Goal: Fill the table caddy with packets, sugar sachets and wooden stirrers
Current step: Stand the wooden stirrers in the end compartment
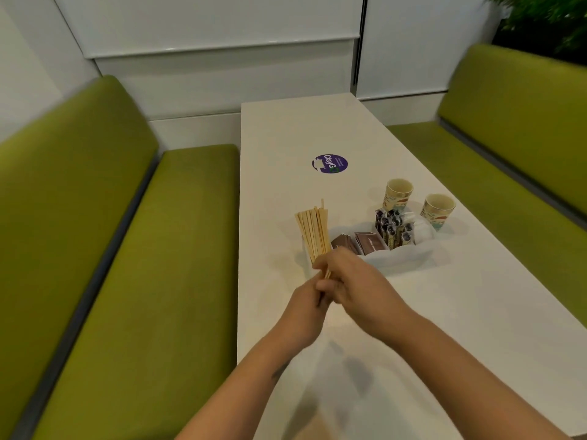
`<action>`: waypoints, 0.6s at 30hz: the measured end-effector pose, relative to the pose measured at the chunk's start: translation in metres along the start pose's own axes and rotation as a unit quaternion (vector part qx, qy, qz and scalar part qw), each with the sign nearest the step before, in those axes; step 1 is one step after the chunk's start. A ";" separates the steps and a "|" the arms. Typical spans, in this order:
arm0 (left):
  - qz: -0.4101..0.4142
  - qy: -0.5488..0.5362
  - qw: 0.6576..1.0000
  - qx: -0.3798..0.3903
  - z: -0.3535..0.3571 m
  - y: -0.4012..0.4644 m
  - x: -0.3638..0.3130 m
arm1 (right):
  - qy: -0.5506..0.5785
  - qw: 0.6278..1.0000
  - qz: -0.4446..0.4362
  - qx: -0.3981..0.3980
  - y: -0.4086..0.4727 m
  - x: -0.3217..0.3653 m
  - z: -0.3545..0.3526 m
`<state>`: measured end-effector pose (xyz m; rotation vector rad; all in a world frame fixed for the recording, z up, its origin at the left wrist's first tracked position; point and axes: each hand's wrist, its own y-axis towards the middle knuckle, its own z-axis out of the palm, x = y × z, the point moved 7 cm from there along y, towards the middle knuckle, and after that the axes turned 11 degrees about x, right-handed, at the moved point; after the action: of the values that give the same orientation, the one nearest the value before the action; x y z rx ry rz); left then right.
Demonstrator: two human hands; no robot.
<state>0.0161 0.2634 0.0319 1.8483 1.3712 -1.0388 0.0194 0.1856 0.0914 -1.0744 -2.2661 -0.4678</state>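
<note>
A bundle of wooden stirrers [313, 231] stands upright and fans out above my hands. My left hand [306, 304] grips the lower end of the bundle, and my right hand [352, 279] wraps over it from the right. Just behind my hands sits the white table caddy [400, 258]. Its left compartments hold brown sachets [365, 242]; dark printed packets [394, 228] stand upright further right. The stirrers' lower ends are hidden in my hands.
Two patterned paper cups [398, 193] [440, 209] stand behind the caddy on the white table [460, 312]. A round purple sticker [329, 163] lies mid-table. Green padded benches [143, 249] [508, 138] flank the table on both sides, with a white wall at the far end.
</note>
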 end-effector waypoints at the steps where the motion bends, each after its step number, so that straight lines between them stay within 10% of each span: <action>1: 0.002 0.002 1.000 0.008 -0.006 0.006 -0.005 | 0.037 0.999 0.003 0.008 0.005 0.001 -0.009; 18: -0.001 0.067 0.998 0.019 -0.054 0.102 -0.015 | -0.003 0.998 0.032 0.062 0.108 -0.039 -0.055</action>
<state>0.1245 0.2722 0.0738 1.9766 1.4387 -0.9626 0.1442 0.1996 0.1158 -1.0841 -2.2271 -0.2942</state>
